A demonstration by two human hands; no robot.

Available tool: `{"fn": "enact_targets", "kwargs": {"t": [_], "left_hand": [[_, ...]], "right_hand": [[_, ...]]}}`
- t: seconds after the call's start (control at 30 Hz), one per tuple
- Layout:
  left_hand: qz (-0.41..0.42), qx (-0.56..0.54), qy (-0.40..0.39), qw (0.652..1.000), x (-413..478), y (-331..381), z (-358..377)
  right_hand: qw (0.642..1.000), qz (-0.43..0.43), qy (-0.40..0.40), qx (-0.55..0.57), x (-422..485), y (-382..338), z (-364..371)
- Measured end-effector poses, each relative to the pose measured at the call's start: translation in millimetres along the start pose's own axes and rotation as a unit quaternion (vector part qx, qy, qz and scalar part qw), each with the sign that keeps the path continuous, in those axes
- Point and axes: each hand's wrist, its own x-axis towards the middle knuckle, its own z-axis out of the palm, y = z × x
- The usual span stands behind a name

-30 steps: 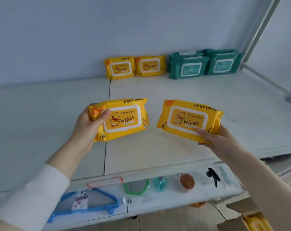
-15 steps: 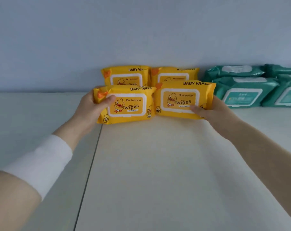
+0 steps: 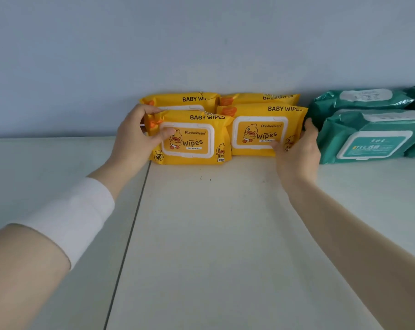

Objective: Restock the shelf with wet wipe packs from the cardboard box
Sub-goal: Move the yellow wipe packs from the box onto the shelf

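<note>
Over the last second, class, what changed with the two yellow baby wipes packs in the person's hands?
Both moved away from the person to the back of the shelf: the left baby wipes pack and right baby wipes pack now stand in front of the two rear yellow packs. The left hand and right hand still grip them. The green wipe packs stayed put.

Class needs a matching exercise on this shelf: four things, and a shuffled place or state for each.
Column A: 1 left hand; 2 right hand; 3 front green pack; 4 rear left yellow pack.
Column B: a behind the front left yellow pack; b holds the front right yellow pack; c teal, beside the right hand; d holds the front left yellow pack.
Pairs: 1-d, 2-b, 3-c, 4-a.
</note>
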Motion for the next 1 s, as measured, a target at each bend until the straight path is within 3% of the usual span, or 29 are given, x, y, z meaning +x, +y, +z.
{"fn": "enact_targets", "kwargs": {"t": [0.13,0.27,0.37,0.43,0.53,0.7,1.0], "left_hand": [[0.058,0.088,0.016,0.994,-10,5,-3],[0.137,0.256,0.01,0.957,-35,19,-10],[0.219,0.36,-0.083,0.903,-67,41,-12],[0.233,0.41,-0.154,0.868,-89,60,-9],[0.203,0.461,-0.227,0.833,-130,93,-5],[0.184,0.498,-0.32,0.784,-197,163,8],[0.332,0.444,-0.387,0.737,-358,334,95]], "right_hand": [[0.997,-0.033,-0.014,-0.068,-23,-8,7],[0.965,-0.115,-0.075,-0.224,-53,-15,-1],[0.913,-0.174,-0.109,-0.353,-81,-17,-30],[0.875,-0.19,-0.135,-0.424,-102,-15,-55],[0.841,-0.164,-0.17,-0.487,-138,-11,-100],[0.829,-0.067,-0.203,-0.516,-187,2,-194],[0.816,0.037,-0.19,-0.544,-261,96,-417]]}}
